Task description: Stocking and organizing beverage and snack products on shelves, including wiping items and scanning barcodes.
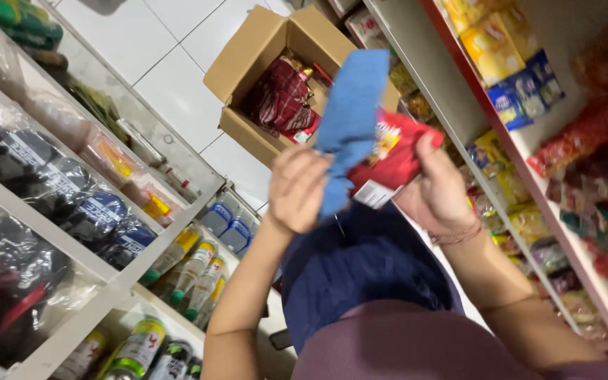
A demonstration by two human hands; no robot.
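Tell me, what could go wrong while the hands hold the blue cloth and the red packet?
The right hand pinches the red packet only by its edge, so it might slip and fall. The blue cloth in the left hand covers part of the packet, so wiping could push it loose. The open cardboard box sits on the floor nearby, an easy thing to trip over.

red packet half behind blue cloth, shelf goods blurred

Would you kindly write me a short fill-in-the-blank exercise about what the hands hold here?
1. The left hand grips a ____ cloth.
2. The right hand holds a ____ snack packet.
3. Beyond the hands, an open ____ box sits on the tiled floor.

Missing words: blue; red; cardboard
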